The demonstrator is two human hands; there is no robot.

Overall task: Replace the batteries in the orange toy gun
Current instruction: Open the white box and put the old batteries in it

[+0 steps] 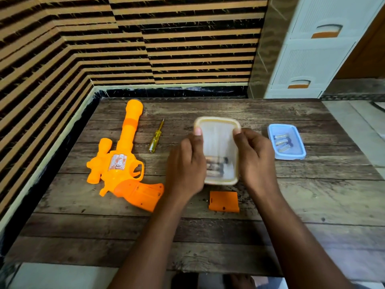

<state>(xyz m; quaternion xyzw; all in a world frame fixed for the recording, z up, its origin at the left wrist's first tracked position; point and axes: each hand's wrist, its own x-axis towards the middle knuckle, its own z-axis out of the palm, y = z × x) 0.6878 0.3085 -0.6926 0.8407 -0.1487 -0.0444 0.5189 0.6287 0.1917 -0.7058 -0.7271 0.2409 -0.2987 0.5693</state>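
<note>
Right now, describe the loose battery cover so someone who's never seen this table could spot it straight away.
On the wooden table, look just nearer the person than the cream-rimmed container that both hands hold. The battery cover lies flat there, right of the orange toy gun grip. It is the only small, flat orange rectangle lying on its own.

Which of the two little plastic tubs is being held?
The cream-rimmed translucent tub, gripped between both hands; the blue tub sits untouched on the table's right.
</note>
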